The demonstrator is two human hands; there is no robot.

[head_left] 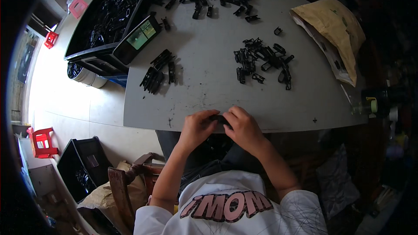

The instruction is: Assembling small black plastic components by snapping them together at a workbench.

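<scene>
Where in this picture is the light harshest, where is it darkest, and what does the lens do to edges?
Head view: the floor at left is washed out nearly white; head view: darkness swallows much beyond the table at right; head view: table edges look bowed, and corners go black; head view: the black part between left hand and right hand shows little detail.

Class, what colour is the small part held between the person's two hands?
The small part is black; it shows best in the head view.
</scene>
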